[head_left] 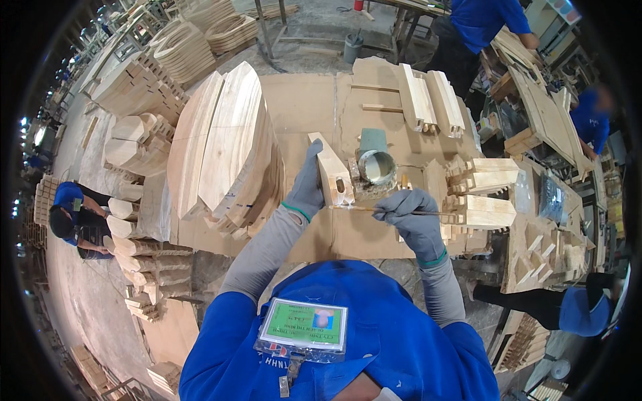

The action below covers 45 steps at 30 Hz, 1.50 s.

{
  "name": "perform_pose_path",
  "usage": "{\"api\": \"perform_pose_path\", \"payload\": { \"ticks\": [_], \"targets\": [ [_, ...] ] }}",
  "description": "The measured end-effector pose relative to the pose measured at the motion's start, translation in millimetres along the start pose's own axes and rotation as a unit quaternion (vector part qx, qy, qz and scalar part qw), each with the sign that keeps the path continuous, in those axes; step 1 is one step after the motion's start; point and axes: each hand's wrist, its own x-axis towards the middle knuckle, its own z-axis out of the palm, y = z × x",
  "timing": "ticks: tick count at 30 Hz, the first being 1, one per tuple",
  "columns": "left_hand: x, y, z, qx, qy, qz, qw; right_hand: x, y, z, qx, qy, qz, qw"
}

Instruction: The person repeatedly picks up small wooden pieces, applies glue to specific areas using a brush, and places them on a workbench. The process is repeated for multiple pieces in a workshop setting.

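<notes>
At mid-frame, our left hand (306, 182) curls around the slotted wooden block (330, 168) and our right hand (412, 219) pinches a thin stick (362, 208), so we best brace the block and guide the tip lightly at its end.

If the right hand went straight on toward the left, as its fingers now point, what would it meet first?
Probably the wood block in the left hand, at its near end. The stick in the right hand leads that way, though depth is unclear from this one view.
</notes>
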Motion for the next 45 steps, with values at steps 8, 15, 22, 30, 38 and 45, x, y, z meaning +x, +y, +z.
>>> {"api": "perform_pose_path", "payload": {
  "ticks": [8, 15, 22, 30, 38, 45],
  "targets": [
    [-17, 8, 14, 0.067, 0.046, 0.023, 0.996, 0, -12, 1, -0.025, -0.043, -0.001, 0.999],
    [-7, 9, 61, 0.195, 0.077, 0.129, 0.969, 44, -50, -28, -0.034, 0.118, 0.039, 0.992],
    [36, 10, 139, 0.396, 0.022, 0.227, 0.890, 127, -64, -53, -0.373, 0.086, 0.014, 0.924],
    [57, 15, 143, 0.369, 0.093, 0.212, 0.900, 244, 2, -203, -0.570, 0.133, -0.038, 0.810],
    [-20, 12, 89, 0.437, 0.183, 0.233, 0.849, 344, 69, -309, -0.774, 0.193, 0.071, 0.599],
    [-25, -2, 87, 0.420, 0.214, 0.184, 0.863, 321, 60, -343, -0.782, 0.210, -0.137, 0.571]
  ]
}}
